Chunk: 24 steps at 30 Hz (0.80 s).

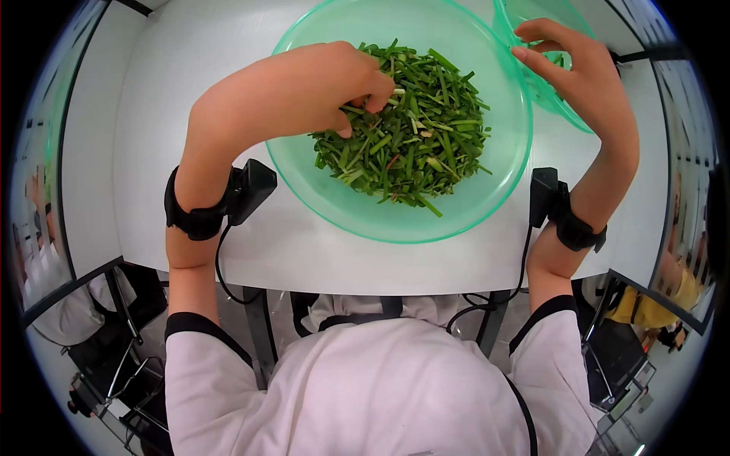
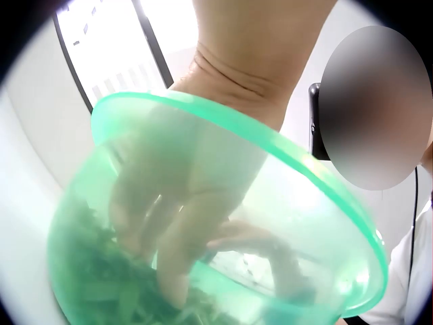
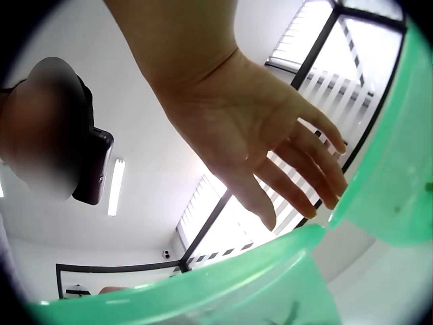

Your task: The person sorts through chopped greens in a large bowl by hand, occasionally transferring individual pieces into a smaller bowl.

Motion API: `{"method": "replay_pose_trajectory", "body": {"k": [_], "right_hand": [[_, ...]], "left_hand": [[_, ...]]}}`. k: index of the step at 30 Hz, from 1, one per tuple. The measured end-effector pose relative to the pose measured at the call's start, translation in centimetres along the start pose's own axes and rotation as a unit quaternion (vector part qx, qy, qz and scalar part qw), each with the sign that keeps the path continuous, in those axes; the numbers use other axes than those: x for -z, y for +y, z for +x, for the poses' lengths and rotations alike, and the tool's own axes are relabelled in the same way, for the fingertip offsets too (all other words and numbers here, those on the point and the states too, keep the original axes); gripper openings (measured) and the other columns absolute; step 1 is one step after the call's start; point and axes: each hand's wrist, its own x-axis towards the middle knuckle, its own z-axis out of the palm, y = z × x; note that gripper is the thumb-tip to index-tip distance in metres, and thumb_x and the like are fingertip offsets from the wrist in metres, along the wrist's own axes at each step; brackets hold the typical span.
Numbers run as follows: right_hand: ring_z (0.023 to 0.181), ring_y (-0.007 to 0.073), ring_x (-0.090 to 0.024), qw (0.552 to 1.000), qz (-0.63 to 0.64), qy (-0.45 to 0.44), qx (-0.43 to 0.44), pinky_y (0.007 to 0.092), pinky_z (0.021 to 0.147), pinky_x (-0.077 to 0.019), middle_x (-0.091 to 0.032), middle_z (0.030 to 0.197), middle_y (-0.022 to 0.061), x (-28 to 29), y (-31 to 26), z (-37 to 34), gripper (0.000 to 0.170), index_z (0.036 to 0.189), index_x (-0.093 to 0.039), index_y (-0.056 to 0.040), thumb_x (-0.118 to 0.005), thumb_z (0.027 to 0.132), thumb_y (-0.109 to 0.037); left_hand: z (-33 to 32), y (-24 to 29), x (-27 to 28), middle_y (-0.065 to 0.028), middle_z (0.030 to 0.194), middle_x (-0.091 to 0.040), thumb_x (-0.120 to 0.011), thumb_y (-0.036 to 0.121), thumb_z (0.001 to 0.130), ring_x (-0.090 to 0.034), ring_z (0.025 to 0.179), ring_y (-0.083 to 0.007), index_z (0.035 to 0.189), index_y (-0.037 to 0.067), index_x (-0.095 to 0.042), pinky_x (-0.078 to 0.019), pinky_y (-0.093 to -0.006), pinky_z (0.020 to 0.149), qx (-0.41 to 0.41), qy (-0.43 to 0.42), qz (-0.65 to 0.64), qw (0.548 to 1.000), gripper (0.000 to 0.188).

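At the left of the head view, a dark boxy device [image 1: 257, 188] was strapped round the person's left forearm, its cable hanging down. Next came the left hand [image 1: 353, 80], reaching over the rim with its fingers bent down into chopped greens [image 1: 430, 140]; their tips were partly buried, so whether they pinched anything could not be told. The greens, mostly stalks and leaves, lay heaped in a large green bowl [image 1: 487, 204], translucent and standing on a white table [image 1: 342, 266]. To its right was a smaller green bowl [image 1: 544, 9], also translucent, with some green bits inside. A second boxy device [image 1: 543, 196] sat on the right forearm. The right hand [image 1: 578, 72] hung over the smaller bowl, its fingers apart and slightly bent, holding nothing.
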Motion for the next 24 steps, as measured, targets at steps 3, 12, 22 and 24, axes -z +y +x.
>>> {"method": "replay_pose_trajectory", "body": {"k": [3, 12, 22, 24], "right_hand": [[0.093, 0.0184, -0.067, 1.0, -0.009, 0.022, 0.013, 0.0328, 0.085, -0.0486, -0.07, 0.104, 0.0071, -0.3, 0.4, -0.1, 0.036, 0.11, -0.067, -0.0035, -0.07, 0.087, -0.03], [0.089, 0.0181, -0.067, 0.993, 0.023, -0.009, 0.113, 0.0322, 0.081, -0.0494, -0.07, 0.102, 0.0071, -0.3, -3.4, -0.1, 0.029, 0.107, -0.066, -0.0027, -0.071, 0.088, -0.024], [0.078, 0.0206, -0.069, 0.935, 0.229, -0.118, 0.242, 0.0297, 0.073, -0.0552, -0.069, 0.088, 0.0105, -3.3, -6.0, -0.1, 0.014, 0.102, -0.065, 0.002, -0.064, 0.09, -0.006], [0.077, 0.0203, -0.069, 0.934, 0.231, -0.131, 0.239, 0.0287, 0.073, -0.0568, -0.068, 0.084, 0.0103, -3.9, -6.4, -0.2, 0.013, 0.101, -0.065, 0.0016, -0.064, 0.09, -0.005]], "left_hand": [[0.0, 0.1, 0.5, -0.0096, 0.085, -0.059, -0.069, -0.006, 0.074, -0.061, 0.077, -0.0263, 0.09, -0.001, -0.057, -0.0505, -0.0374, 0.068, 0.028, -0.008, -0.055, 0.998, 0.021], [-0.5, -1.4, 1.6, -0.0081, 0.085, -0.064, -0.062, -0.014, 0.077, -0.067, 0.077, -0.0223, 0.094, 0.001, -0.058, -0.0537, -0.0338, 0.069, -0.034, 0.076, -0.074, 0.994, 0.023], [-0.4, -1.7, 2.3, -0.0083, 0.092, -0.066, -0.056, -0.008, 0.084, -0.068, 0.079, -0.0226, 0.1, 0.002, -0.059, -0.0531, -0.0334, 0.071, -0.056, 0.091, -0.056, 0.993, 0.019], [-0.4, -1.7, 2.4, -0.0087, 0.094, -0.067, -0.054, -0.009, 0.085, -0.068, 0.08, -0.0227, 0.101, 0.002, -0.059, -0.0531, -0.0332, 0.071, -0.058, 0.086, -0.05, 0.993, 0.02]]}}
